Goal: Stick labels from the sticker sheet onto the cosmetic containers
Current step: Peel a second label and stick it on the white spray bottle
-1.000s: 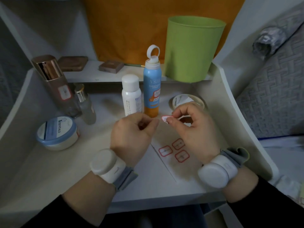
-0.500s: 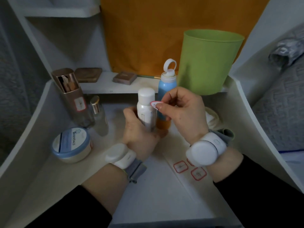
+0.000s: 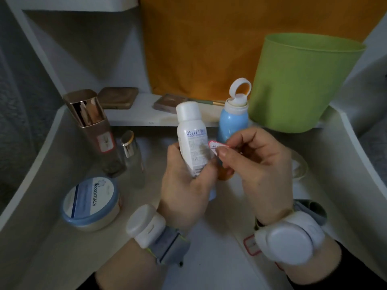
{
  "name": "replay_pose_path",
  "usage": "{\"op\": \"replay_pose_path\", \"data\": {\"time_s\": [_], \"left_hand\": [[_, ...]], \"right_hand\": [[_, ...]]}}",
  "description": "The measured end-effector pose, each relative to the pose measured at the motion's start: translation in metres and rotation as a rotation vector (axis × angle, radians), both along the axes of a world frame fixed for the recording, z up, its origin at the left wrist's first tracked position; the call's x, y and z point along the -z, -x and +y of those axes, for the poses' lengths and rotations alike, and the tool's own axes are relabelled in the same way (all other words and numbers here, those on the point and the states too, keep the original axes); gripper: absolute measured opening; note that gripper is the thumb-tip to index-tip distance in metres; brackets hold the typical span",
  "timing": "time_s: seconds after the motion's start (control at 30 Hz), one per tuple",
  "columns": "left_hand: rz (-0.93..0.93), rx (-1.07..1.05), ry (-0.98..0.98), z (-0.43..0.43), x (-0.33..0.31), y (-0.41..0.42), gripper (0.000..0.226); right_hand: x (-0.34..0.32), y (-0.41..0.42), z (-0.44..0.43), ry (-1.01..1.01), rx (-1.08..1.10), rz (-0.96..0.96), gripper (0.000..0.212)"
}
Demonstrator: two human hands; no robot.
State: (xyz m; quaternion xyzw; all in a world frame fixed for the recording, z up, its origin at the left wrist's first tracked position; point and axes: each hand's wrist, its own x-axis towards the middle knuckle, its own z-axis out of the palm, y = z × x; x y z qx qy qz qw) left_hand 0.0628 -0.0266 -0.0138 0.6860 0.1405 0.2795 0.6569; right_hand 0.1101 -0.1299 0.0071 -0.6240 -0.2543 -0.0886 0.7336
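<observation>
Label held at the side of the white bottle

The left hand (image 3: 184, 193) grasps the white bottle (image 3: 191, 139) round its lower half and holds it lifted above the bench (image 3: 62, 248), cap up and leaning a little to the left. The right hand (image 3: 259, 170) pinches a red-edged label (image 3: 216, 145) between thumb and forefinger. The label sits at the bottle's right side, level with the printed text. Whether it touches the bottle cannot be told.

Just behind and right of the bottle stands a blue bottle (image 3: 232, 122) with its ring cap flipped open, its base hidden by the hands. Further right of the bottle and behind it is a green bin (image 3: 303, 84). Left of the bottle stands a gold-capped bottle (image 3: 94, 130) with a red-edged label on its front, and a small bottle (image 3: 134, 160) stands between the two. Left of the bottle and nearer the person, a blue-rimmed jar (image 3: 92, 204) sits on the bench. The sticker sheet (image 3: 250, 246) lies on the bench below and right of the bottle, mostly covered by the right wrist, with one red-edged label showing. Behind the bottle, on a shelf, lie two brown compacts (image 3: 118, 97) and a thin brush (image 3: 209, 102)
</observation>
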Motion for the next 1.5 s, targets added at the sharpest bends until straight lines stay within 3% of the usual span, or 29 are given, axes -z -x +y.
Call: {"op": "replay_pose_path", "data": {"time_s": [0.13,0.4,0.73,0.87,1.5], "left_hand": [[-0.071,0.127,0.18,-0.005,-0.002,0.003,0.032],[-0.13,0.08,0.144,-0.001,0.003,0.004,0.045],[-0.11,0.078,0.316,-0.005,-0.001,0.003,0.043],[-0.084,-0.004,0.27,-0.001,0.004,-0.001,0.055],[-0.053,-0.051,0.248,0.001,0.007,-0.003,0.043]], "right_hand": [[-0.001,0.004,-0.002,0.029,0.003,-0.008,0.012],[-0.005,0.009,-0.001,0.032,-0.023,-0.006,0.016],[-0.003,0.011,0.001,0.093,-0.066,-0.03,0.015],[-0.002,0.012,0.002,0.115,-0.071,-0.052,0.013],[0.005,0.011,0.006,0.23,0.014,-0.137,0.014]]}}
